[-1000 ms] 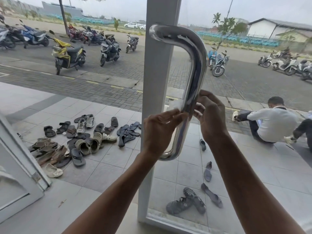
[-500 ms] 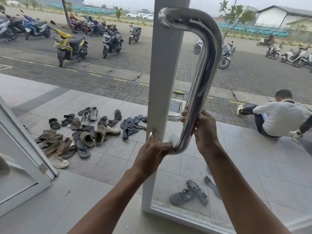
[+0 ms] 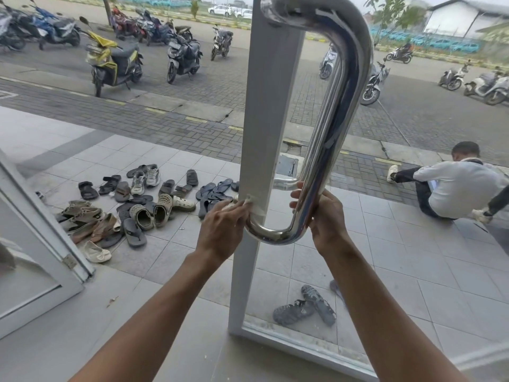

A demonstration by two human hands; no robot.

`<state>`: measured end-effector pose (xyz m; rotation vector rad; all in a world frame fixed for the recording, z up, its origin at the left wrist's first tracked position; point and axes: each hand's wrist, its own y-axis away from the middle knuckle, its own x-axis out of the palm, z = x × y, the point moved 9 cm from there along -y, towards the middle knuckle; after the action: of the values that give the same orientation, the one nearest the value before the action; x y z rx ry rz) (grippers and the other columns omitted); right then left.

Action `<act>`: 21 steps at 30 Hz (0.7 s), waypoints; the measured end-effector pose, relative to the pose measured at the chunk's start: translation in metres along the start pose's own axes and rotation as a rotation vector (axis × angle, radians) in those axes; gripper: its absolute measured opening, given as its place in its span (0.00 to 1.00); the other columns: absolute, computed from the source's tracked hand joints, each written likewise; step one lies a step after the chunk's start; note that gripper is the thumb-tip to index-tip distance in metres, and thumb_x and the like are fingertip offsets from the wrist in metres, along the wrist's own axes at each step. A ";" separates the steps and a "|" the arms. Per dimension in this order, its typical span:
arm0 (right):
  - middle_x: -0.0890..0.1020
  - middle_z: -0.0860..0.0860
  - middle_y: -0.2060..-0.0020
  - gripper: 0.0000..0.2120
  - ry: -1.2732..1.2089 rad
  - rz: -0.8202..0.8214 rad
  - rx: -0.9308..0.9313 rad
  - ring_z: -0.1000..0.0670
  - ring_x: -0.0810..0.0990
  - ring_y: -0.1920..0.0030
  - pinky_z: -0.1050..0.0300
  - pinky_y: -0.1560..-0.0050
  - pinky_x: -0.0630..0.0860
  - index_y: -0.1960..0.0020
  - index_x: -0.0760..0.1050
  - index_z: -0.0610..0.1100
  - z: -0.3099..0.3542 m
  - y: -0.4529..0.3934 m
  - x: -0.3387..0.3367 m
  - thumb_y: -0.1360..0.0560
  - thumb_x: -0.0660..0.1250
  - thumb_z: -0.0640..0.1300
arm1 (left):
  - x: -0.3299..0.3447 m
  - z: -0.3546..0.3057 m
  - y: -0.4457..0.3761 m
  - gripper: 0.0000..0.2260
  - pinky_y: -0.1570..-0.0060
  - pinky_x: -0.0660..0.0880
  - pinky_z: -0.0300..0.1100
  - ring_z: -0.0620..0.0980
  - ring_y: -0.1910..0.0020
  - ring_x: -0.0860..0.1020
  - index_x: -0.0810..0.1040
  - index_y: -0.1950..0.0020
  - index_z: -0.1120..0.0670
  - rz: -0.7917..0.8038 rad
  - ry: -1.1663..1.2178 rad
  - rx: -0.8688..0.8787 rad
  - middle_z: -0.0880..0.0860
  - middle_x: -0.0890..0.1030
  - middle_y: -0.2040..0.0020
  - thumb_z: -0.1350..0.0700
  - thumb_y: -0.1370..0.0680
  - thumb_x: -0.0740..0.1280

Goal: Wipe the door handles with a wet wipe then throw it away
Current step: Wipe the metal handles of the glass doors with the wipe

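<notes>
A: At the door edge, what's the left hand [image 3: 220, 230] doing?
B: Fingers curled, pinching a white wet wipe [image 3: 249, 201] against the bottom bend of the door handle [image 3: 334, 128], where it meets the white door frame [image 3: 264, 106]. Only a small crumpled bit of wipe shows above the fingers.
A: Right hand [image 3: 325, 219]?
B: Wrapped around the lower upright part of the handle, fingers curled behind the bar, just right of the wipe.
A: Handle look?
B: Shiny chrome tube, U-shaped, upright, both ends going into the frame. Reflections run along it.
A: Any readable text or brands?
B: None legible; nothing close or sharp enough.
A: Background, quick.
B: Glass door panel [image 3: 385, 271]. Pile of sandals and shoes [image 3: 137, 205] on the tiled floor [image 3: 413, 271] outside to the left, one dark pair of sandals [image 3: 305, 308] near the door's bottom. Person in a white shirt [image 3: 457, 186] sitting at right. Parked scooters [image 3: 115, 62] beyond on the paving.
</notes>
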<state>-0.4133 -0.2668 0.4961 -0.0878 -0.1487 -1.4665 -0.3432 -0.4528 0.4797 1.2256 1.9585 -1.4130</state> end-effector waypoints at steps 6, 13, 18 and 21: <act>0.84 0.48 0.63 0.15 0.057 0.042 0.072 0.48 0.81 0.61 0.51 0.56 0.75 0.54 0.81 0.43 -0.020 -0.010 -0.001 0.20 0.57 0.35 | 0.013 -0.002 -0.011 0.13 0.46 0.73 0.53 0.57 0.42 0.74 0.81 0.37 0.47 0.119 -0.052 0.013 0.45 0.81 0.35 0.54 0.20 0.63; 0.81 0.42 0.42 0.14 -0.124 0.472 0.457 0.42 0.82 0.49 0.48 0.49 0.81 0.35 0.75 0.39 -0.069 -0.017 0.040 0.19 0.61 0.38 | 0.020 0.001 -0.013 0.12 0.46 0.69 0.53 0.55 0.41 0.73 0.81 0.38 0.49 0.237 -0.042 0.038 0.46 0.83 0.38 0.51 0.17 0.60; 0.82 0.41 0.44 0.14 -0.076 0.520 0.502 0.43 0.84 0.50 0.51 0.54 0.83 0.37 0.75 0.37 -0.080 -0.025 0.046 0.22 0.65 0.36 | 0.022 0.007 -0.008 0.05 0.46 0.71 0.54 0.59 0.41 0.72 0.72 0.43 0.56 0.224 0.194 -0.092 0.58 0.84 0.48 0.60 0.17 0.59; 0.82 0.41 0.49 0.15 -0.004 0.619 0.527 0.46 0.84 0.53 0.54 0.52 0.81 0.39 0.77 0.34 -0.085 -0.022 0.052 0.23 0.66 0.40 | 0.022 0.004 -0.005 0.05 0.44 0.69 0.52 0.56 0.37 0.71 0.70 0.42 0.55 0.220 0.211 -0.105 0.55 0.85 0.46 0.55 0.16 0.59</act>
<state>-0.4258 -0.3331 0.4192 0.2725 -0.4630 -0.7762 -0.3596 -0.4480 0.4640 1.5405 1.9331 -1.0969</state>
